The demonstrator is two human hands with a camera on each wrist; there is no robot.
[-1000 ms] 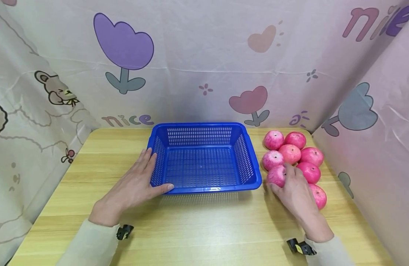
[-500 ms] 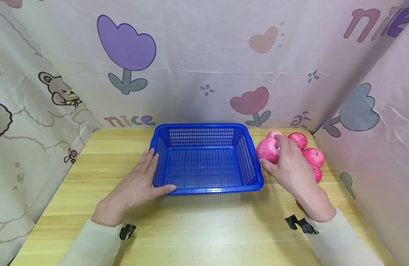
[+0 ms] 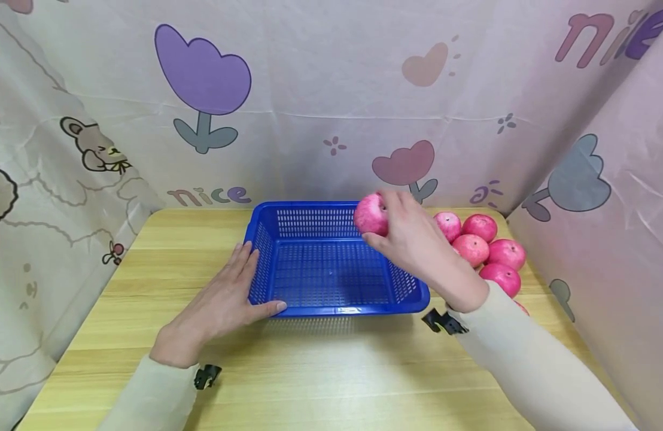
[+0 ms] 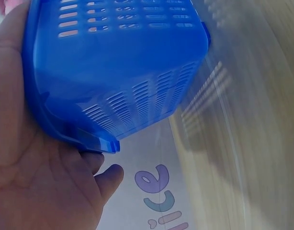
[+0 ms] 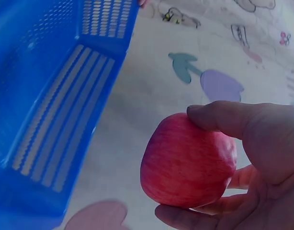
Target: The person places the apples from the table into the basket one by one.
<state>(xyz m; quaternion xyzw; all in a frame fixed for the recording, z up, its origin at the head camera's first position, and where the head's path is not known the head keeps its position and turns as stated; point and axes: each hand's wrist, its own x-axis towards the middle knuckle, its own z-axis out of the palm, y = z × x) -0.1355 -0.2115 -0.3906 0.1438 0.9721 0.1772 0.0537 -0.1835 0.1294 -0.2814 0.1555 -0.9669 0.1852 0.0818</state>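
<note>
In the head view my right hand [image 3: 414, 239] grips a pinkish-red apple [image 3: 370, 214] above the back right part of a blue plastic basket [image 3: 310, 310]. Thumb and fingers wrap opposite sides of that apple [image 5: 185, 165] in the right wrist view, with the basket's wall [image 5: 104, 100] to its left. My left hand [image 3: 215, 308] rests at the basket's front left corner, fingers straight along the left side and thumb on the front rim. From the left wrist, the palm [image 4: 46, 187] lies against the rim. The basket's floor shows bare.
Several more apples [image 3: 473, 249] sit grouped on the wooden table [image 3: 331, 371] right of the basket, some partly hidden by my right arm. A printed cloth [image 3: 310, 78] hangs behind the table and along both sides.
My right hand has lifted an apple from the group and carried it up and left, over the basket. The left hand stays at the basket's corner.
</note>
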